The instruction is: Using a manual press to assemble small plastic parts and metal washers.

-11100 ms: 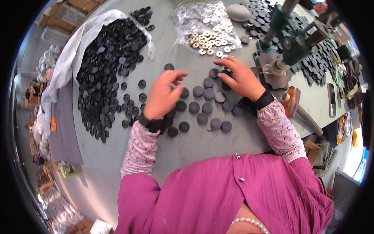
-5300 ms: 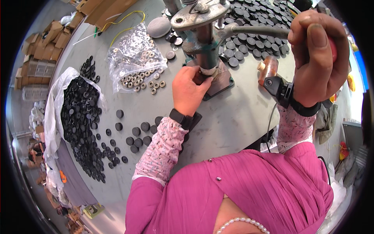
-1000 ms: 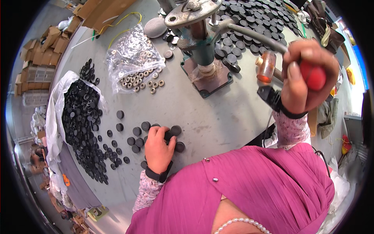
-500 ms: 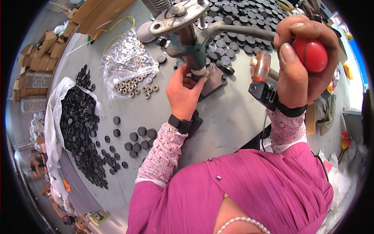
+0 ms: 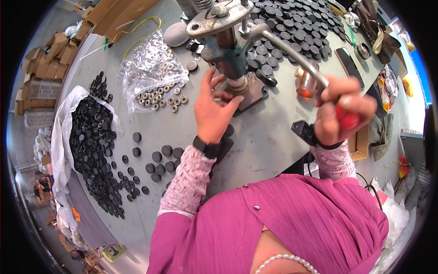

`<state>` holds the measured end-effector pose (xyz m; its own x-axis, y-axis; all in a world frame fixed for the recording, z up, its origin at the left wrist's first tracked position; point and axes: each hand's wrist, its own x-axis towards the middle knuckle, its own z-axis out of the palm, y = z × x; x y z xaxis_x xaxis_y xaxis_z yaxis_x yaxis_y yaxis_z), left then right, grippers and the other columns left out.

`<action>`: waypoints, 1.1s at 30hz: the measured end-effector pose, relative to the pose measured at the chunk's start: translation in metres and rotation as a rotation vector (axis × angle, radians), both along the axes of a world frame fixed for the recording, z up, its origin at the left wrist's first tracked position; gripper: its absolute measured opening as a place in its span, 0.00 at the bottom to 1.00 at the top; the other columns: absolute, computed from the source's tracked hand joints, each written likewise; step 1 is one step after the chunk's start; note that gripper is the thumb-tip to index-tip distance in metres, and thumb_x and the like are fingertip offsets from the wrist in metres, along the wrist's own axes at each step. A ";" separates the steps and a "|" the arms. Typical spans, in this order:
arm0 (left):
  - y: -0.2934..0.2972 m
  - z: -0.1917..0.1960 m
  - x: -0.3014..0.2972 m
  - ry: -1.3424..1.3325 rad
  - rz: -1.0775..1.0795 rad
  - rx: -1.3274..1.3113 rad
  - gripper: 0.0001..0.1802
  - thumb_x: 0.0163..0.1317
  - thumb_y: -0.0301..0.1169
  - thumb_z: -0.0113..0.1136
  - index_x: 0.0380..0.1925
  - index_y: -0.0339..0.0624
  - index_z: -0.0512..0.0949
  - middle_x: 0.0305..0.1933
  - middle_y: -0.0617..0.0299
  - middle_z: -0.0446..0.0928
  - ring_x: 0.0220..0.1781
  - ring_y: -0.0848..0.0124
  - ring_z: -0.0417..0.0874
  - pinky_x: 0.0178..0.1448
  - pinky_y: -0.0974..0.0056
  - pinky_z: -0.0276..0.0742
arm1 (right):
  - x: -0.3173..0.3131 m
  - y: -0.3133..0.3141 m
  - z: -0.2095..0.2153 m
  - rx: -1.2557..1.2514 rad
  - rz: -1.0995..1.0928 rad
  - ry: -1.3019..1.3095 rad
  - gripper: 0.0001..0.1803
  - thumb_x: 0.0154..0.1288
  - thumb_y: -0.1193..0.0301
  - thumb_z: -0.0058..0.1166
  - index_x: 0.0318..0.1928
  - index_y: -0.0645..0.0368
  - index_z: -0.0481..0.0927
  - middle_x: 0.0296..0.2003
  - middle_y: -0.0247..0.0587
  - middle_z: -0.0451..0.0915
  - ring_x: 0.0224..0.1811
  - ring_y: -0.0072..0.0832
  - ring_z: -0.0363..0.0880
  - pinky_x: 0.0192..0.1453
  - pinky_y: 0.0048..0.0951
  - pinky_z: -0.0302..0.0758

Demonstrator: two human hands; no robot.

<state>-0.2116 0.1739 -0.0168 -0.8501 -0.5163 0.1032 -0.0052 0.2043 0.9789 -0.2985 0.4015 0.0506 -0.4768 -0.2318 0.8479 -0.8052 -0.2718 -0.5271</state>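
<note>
A hand lever press (image 5: 226, 55) with a green-grey body stands at the back middle. My right hand (image 5: 336, 107), blurred by motion, is closed around the red ball knob (image 5: 349, 120) at the end of its metal lever (image 5: 294, 55). My left hand (image 5: 213, 109) is beside the press's lower end, thumb and fingers apart around the pale round foot (image 5: 237, 83) above the base plate (image 5: 256, 93). Whether a small part lies under that foot is hidden. Several thick black discs (image 5: 167, 151) lie on the table near my left wrist.
A clear plastic bag (image 5: 146, 68) of metal rings lies left of the press. Further left, small black discs (image 5: 89, 137) spill from a white sack (image 5: 64, 150). More black discs (image 5: 296, 23) are heaped behind the press. An amber bottle (image 5: 306, 86) and a phone (image 5: 349, 64) lie to the right.
My right hand has come down and away from the viewer with the red knob, swinging the lever. My left fingers have spread from a pinch at the press's foot.
</note>
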 end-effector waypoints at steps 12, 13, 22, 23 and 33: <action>-0.012 -0.013 0.068 -0.212 -0.185 -0.398 0.22 0.50 0.25 0.77 0.47 0.37 0.83 0.41 0.59 0.80 0.33 0.72 0.81 0.39 0.67 0.81 | -0.004 -0.001 0.023 0.005 0.054 -0.040 0.15 0.72 0.69 0.58 0.50 0.59 0.67 0.38 0.51 0.78 0.33 0.30 0.78 0.41 0.34 0.80; -0.013 -0.013 0.057 -0.159 -0.125 -0.307 0.20 0.52 0.24 0.76 0.47 0.36 0.83 0.41 0.60 0.81 0.33 0.74 0.82 0.39 0.68 0.82 | -0.012 -0.009 0.036 -0.008 0.023 0.005 0.14 0.72 0.70 0.58 0.50 0.60 0.68 0.36 0.50 0.78 0.32 0.29 0.77 0.39 0.32 0.79; 0.003 -0.007 -0.021 -0.015 -0.022 -0.172 0.40 0.52 0.24 0.77 0.65 0.35 0.70 0.49 0.57 0.85 0.36 0.77 0.84 0.39 0.69 0.84 | -0.037 -0.051 0.079 -0.109 -0.077 0.029 0.09 0.71 0.71 0.51 0.47 0.61 0.74 0.31 0.46 0.78 0.31 0.24 0.72 0.30 0.19 0.66; 0.002 -0.009 -0.023 -0.015 0.018 -0.237 0.39 0.51 0.24 0.77 0.63 0.34 0.70 0.45 0.57 0.85 0.33 0.75 0.85 0.39 0.68 0.84 | -0.031 -0.050 0.079 -0.102 -0.081 -0.005 0.09 0.71 0.70 0.51 0.47 0.61 0.74 0.31 0.46 0.77 0.30 0.24 0.72 0.30 0.20 0.66; -0.045 0.015 0.056 -0.164 -0.101 -0.538 0.27 0.50 0.27 0.77 0.52 0.39 0.80 0.44 0.57 0.80 0.38 0.64 0.80 0.41 0.62 0.79 | 0.017 0.025 -0.075 0.061 0.021 -0.035 0.20 0.71 0.73 0.61 0.55 0.54 0.64 0.50 0.55 0.77 0.37 0.32 0.78 0.41 0.35 0.80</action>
<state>-0.1556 0.1290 -0.0014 -0.9195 -0.3433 0.1914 -0.1032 0.6808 0.7252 -0.2814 0.4262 -0.0243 -0.5000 -0.2927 0.8151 -0.7806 -0.2553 -0.5705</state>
